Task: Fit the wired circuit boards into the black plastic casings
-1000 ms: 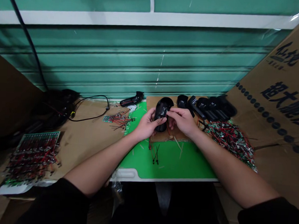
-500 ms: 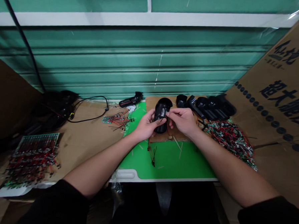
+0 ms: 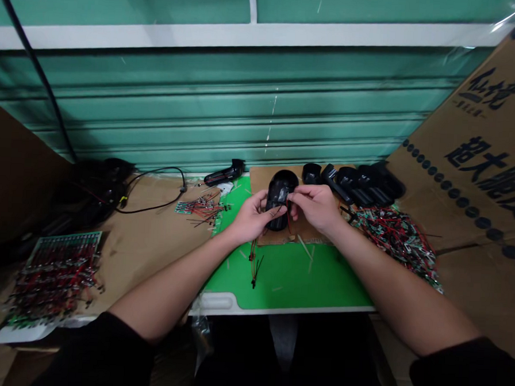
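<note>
A black plastic shell [image 3: 283,183], hollow side facing me, is held upright over the cardboard piece by my left hand [image 3: 254,217]. Its fingers wrap the shell's left side, and the thumb presses across the front. At the shell's right edge, my right hand [image 3: 315,206] pinches with thumb and forefinger. A thin red wire [image 3: 289,222] comes down from those fingertips; its upper end is hidden. Below my left hand hangs a small bundle of red and black wires [image 3: 254,265] with dark ends.
Several black shells [image 3: 357,184] lie at the back right, beside a heap of wired circuit boards [image 3: 404,241]. More wired boards [image 3: 59,269] sit at the left, with a smaller bunch [image 3: 200,207] nearer. A black housing [image 3: 225,173] lies behind the green mat [image 3: 304,282]. A cardboard box [image 3: 478,170] walls the right.
The hanging wire bundle has swung to the left. Both hands and the shell stay nearly in place, and the view has shifted slightly.
</note>
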### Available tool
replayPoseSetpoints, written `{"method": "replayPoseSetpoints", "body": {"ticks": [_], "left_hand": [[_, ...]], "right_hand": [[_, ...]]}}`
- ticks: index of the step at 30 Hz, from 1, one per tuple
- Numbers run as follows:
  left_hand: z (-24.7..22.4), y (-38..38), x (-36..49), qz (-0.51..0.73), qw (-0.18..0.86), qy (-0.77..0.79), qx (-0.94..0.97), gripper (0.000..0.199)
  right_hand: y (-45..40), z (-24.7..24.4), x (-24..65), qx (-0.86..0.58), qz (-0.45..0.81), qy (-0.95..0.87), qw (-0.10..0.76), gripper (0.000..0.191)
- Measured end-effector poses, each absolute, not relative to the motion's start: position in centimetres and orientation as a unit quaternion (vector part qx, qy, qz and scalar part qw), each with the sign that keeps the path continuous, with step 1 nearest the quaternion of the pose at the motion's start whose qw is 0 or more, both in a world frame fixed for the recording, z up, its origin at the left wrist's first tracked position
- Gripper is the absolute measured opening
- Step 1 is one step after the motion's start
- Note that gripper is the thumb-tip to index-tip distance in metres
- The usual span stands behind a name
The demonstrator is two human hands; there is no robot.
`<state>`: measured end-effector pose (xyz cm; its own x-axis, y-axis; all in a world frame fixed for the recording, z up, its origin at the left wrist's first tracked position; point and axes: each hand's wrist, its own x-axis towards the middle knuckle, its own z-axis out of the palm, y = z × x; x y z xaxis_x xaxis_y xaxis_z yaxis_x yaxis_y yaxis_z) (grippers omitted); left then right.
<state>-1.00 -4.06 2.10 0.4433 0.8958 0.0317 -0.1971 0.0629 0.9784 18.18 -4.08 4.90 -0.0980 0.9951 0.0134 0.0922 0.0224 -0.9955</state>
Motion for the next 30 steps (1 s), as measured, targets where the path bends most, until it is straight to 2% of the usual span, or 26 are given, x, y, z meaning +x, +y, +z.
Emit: {"method": "replayPoseSetpoints", "body": {"ticks": [4,8,13,18,20,24,27,30], "left_hand": [[2.1,-3.6,-1.7,0.382,0.648,0.351,0.557,0.059],[2.7,-3.3,-2.2,0.341,0.662,0.378,0.55,0.045],[3.2,-3.2,-2.0,0.375,0.68,0.423,0.467,0.035],[3.3,-2.1,-2.0,0.451,0.637,0.509,0.363,0.019],[3.4,-1.7,-2.2,0.465,0.623,0.538,0.325,0.016],[3.9,-1.2,-2.5,0.512,0.6,0.552,0.271,0.017],[4.1,-1.1,-2.7,0.533,0.582,0.554,0.265,0.02],[4.1,-0.9,-2.9,0.526,0.545,0.581,0.298,0.024]], "right_hand": [[-3.3,4.8,18.7,-0.506,0.499,-0.507,0.488,0.041],[-2.2,4.3,19.3,-0.525,0.515,-0.44,0.515,0.043],[-1.8,3.7,19.3,-0.52,0.573,-0.417,0.477,0.048],[-1.9,3.1,19.2,-0.544,0.56,-0.45,0.435,0.065],[-1.9,3.0,19.5,-0.575,0.485,-0.512,0.415,0.06],[-2.3,3.4,20.6,-0.619,0.169,-0.678,0.359,0.038],[-2.9,4.4,21.2,-0.654,0.024,-0.707,0.269,0.045],[-3.3,5.4,21.5,-0.708,-0.013,-0.689,0.157,0.052]]}}
